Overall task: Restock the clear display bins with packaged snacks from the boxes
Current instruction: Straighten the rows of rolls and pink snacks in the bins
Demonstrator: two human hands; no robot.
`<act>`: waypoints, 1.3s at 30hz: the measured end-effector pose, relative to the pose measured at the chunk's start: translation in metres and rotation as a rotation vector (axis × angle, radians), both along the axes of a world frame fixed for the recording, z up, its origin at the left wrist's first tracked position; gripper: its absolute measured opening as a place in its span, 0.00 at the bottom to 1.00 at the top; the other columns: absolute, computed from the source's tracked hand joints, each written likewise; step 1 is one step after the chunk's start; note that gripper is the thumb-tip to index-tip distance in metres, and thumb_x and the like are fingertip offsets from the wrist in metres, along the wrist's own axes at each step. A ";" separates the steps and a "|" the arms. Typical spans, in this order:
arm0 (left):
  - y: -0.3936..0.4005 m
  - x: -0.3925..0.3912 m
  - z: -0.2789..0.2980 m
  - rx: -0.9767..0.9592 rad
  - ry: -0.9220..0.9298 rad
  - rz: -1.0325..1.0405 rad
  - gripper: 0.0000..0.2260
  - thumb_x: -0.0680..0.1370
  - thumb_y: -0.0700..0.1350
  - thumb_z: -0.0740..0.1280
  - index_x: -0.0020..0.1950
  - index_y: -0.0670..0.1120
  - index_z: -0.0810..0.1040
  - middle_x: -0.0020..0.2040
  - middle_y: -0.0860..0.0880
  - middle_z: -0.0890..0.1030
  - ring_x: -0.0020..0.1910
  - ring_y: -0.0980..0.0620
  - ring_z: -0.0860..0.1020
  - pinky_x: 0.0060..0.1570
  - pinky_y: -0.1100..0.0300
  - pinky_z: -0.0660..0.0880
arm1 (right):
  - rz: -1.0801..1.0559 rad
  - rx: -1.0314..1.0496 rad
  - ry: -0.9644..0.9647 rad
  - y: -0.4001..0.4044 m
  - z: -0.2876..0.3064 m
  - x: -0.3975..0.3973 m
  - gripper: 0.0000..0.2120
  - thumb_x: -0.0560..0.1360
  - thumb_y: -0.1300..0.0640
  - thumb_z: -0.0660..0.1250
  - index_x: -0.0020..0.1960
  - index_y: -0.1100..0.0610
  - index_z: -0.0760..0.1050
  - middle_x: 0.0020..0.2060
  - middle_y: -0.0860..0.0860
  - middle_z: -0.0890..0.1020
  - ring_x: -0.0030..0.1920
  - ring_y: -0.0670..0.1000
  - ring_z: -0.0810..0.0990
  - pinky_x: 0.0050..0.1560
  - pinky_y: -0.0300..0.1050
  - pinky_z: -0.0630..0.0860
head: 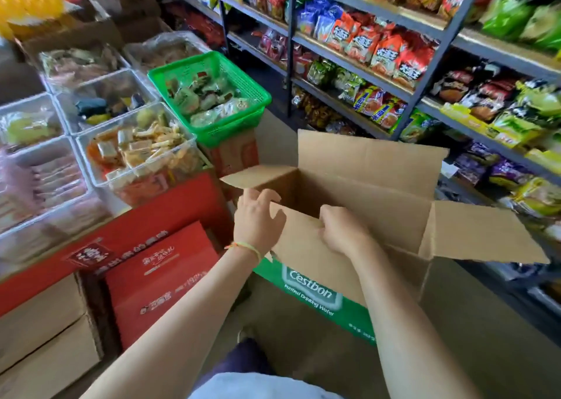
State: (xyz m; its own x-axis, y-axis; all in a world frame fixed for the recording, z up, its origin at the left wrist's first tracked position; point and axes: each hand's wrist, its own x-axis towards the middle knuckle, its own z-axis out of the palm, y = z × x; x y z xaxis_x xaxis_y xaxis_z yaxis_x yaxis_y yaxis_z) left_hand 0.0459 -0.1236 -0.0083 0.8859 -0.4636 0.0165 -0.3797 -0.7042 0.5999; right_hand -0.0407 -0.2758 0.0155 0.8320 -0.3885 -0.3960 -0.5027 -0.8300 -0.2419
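Note:
An open brown cardboard box (373, 167) with all flaps up stands in front of me on a green Cestbon water carton (315, 295). My right hand (340, 228) grips the top edge of the box's near flap, fingers curled over it. My left hand (258, 219) rests at the near left corner of the box with fingers spread and bent, touching the flap's edge. The box's inside is hidden by the near flap. Clear display bins (136, 152) with small packaged snacks stand to the left.
A green basket (209, 95) of snack packets sits on a carton beyond the bins. Red gift boxes (158, 280) and plain cartons (42, 344) fill the lower left. Shelves (425, 73) of bagged snacks line the right side, leaving a narrow aisle.

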 end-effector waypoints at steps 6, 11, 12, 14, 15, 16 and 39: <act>-0.143 0.037 -0.023 -0.289 1.175 0.227 0.29 0.80 0.56 0.65 0.77 0.49 0.59 0.71 0.40 0.69 0.59 0.37 0.78 0.42 0.49 0.82 | -0.167 -0.119 -0.080 -0.093 -0.034 0.056 0.07 0.81 0.56 0.63 0.57 0.57 0.72 0.57 0.55 0.81 0.57 0.60 0.80 0.46 0.48 0.72; -0.253 0.118 -0.082 -0.325 1.364 0.281 0.29 0.69 0.62 0.72 0.63 0.47 0.73 0.61 0.45 0.77 0.58 0.39 0.78 0.46 0.42 0.82 | -0.209 -0.089 -0.127 -0.156 -0.066 0.128 0.12 0.82 0.57 0.62 0.64 0.57 0.71 0.61 0.54 0.79 0.61 0.57 0.79 0.53 0.50 0.76; -0.273 0.142 -0.096 -0.333 1.369 0.323 0.25 0.70 0.58 0.71 0.61 0.46 0.75 0.58 0.44 0.80 0.56 0.41 0.79 0.46 0.41 0.81 | -0.177 -0.076 -0.129 -0.171 -0.069 0.143 0.13 0.80 0.56 0.65 0.63 0.57 0.71 0.61 0.54 0.79 0.61 0.56 0.79 0.54 0.50 0.76; -0.311 0.182 -0.107 -0.243 1.283 0.333 0.19 0.72 0.48 0.67 0.60 0.42 0.76 0.51 0.43 0.81 0.53 0.42 0.81 0.43 0.47 0.82 | -0.112 -0.017 -0.107 -0.202 -0.072 0.177 0.14 0.78 0.54 0.69 0.60 0.57 0.71 0.59 0.54 0.78 0.60 0.57 0.78 0.53 0.51 0.76; -0.327 0.201 -0.102 -0.148 1.180 0.249 0.16 0.74 0.43 0.64 0.59 0.39 0.77 0.47 0.43 0.80 0.52 0.42 0.81 0.41 0.53 0.82 | -0.080 0.017 -0.095 -0.218 -0.071 0.195 0.13 0.77 0.53 0.70 0.57 0.56 0.70 0.57 0.53 0.78 0.59 0.58 0.78 0.51 0.51 0.75; -0.343 0.219 -0.096 -0.091 1.122 0.201 0.12 0.77 0.41 0.62 0.58 0.39 0.76 0.44 0.44 0.78 0.51 0.44 0.81 0.39 0.59 0.80 | -0.048 0.043 -0.075 -0.236 -0.067 0.212 0.12 0.77 0.51 0.70 0.54 0.54 0.70 0.55 0.52 0.78 0.58 0.58 0.78 0.49 0.51 0.74; -0.536 0.506 -0.046 -0.072 0.648 0.769 0.15 0.76 0.42 0.62 0.61 0.39 0.77 0.59 0.40 0.80 0.59 0.40 0.78 0.58 0.54 0.76 | 0.617 0.031 0.063 -0.470 -0.047 0.552 0.17 0.82 0.46 0.59 0.58 0.56 0.80 0.54 0.53 0.84 0.54 0.57 0.83 0.49 0.46 0.76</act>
State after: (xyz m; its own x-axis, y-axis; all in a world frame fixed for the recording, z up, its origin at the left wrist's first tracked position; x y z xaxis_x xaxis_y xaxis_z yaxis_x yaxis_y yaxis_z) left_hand 0.5520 -0.6597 -0.0543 0.7922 0.2205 -0.5690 0.5769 -0.5747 0.5805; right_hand 0.5110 -0.7461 -0.0319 0.8743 0.1688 -0.4550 0.0531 -0.9652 -0.2561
